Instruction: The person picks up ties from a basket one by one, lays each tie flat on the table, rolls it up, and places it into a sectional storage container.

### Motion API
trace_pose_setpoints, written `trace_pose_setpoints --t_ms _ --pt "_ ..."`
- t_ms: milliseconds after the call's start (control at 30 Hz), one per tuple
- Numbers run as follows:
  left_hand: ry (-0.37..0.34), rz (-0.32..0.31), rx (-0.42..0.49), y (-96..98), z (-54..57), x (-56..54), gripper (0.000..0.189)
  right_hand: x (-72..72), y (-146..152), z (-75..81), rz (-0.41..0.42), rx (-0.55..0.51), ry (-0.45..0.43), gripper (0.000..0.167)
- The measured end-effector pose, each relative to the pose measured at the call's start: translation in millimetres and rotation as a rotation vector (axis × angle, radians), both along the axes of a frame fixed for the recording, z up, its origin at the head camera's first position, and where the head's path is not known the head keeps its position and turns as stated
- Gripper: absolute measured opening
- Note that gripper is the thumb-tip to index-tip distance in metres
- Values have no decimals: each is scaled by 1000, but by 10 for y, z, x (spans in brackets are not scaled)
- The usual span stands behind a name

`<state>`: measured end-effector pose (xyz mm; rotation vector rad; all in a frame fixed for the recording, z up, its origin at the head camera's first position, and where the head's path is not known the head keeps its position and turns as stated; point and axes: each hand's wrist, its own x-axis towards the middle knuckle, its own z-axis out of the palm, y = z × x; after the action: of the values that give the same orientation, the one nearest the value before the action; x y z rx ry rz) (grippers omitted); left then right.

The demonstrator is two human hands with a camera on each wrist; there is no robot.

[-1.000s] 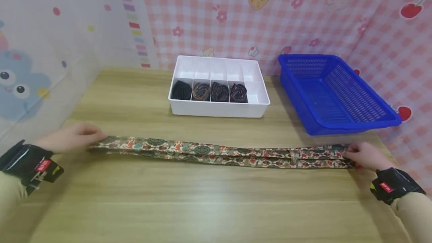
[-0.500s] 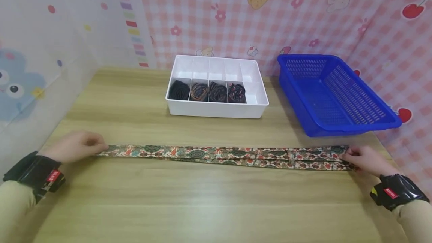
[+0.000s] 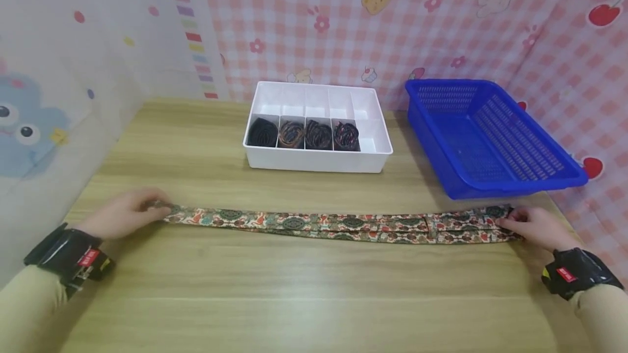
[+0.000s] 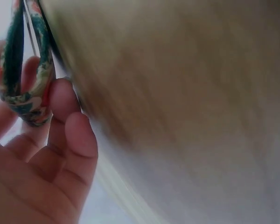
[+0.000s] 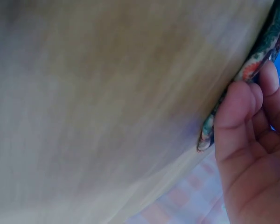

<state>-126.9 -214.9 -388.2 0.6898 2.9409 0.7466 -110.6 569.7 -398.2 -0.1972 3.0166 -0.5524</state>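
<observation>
A patterned necktie [image 3: 294,222], green, red and cream, lies doubled lengthwise across the table. At its left end my left hand [image 3: 128,214] holds the fold; in the left wrist view that folded loop [image 4: 30,105] sits among the curled fingers. The right end is pinched between thumb and fingers of my right hand [image 3: 535,227]. In the right wrist view, a corner of the necktie [image 5: 206,135] pokes out past the thumb. A narrow band crosses the necktie a little left of the right hand.
Behind the necktie stands a white divided box [image 3: 314,159], its front row holding several dark rolled neckties [image 3: 319,135]. A blue plastic basket [image 3: 495,184] is at the back right. Printed cloth [image 3: 294,20] hangs behind the wooden table [image 3: 294,293].
My left hand has shifted a little to the right along with the folded end. The necktie's left part now lies with its layers closer together. The right hand keeps its pinch, nearly still.
</observation>
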Motion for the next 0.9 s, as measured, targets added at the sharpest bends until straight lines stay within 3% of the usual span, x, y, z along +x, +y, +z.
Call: trace_pose_setpoints --t_ms 133,233,400,533,700,800,900 --pt "22 1 -15 46 -5 61 22 105 -100 84 -36 16 97 34" --pt "-15 43 -25 60 40 101 28 212 -435 172 -13 10 195 34" --pt "-165 150 -26 32 81 145 44 254 -1387 324 235 -32 253 26" --pt "-166 174 -20 -23 53 158 46 142 -2258 367 491 -120 200 7" --pt "-119 176 5 -4 81 178 43 -36 -3306 307 793 -66 83 42" --pt "-143 197 81 73 190 199 44 -135 -3811 301 858 -90 -1 39" --pt "-151 215 159 205 372 233 45 -278 -4236 336 835 -251 -130 25"
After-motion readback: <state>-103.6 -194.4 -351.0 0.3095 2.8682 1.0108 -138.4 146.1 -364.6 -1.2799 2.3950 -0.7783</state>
